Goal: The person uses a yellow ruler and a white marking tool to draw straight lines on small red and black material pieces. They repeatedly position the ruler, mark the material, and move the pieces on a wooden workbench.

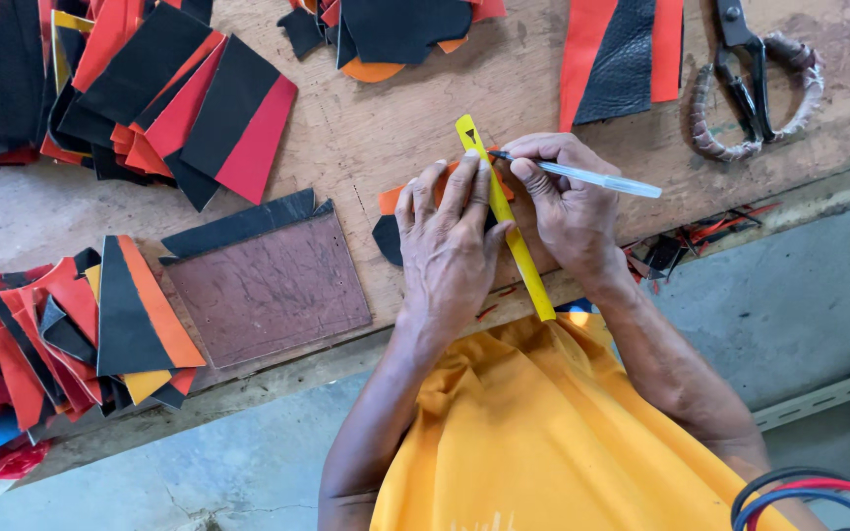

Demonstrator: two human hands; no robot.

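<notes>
Left hand [450,246] spread flat, pressing yellow ruler [509,231] onto orange piece [391,199] at the wooden table [366,138] edge. Right hand [568,202] pinching clear pen [592,178], tip against ruler. Scissors [755,84] well apart, upper right.

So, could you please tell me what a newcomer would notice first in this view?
At the centre, the left hand presses a yellow ruler onto the wooden table, and the right hand runs a pen along it. Stacks of red, black and orange pieces fill the left side, with scissors at top right.
</notes>
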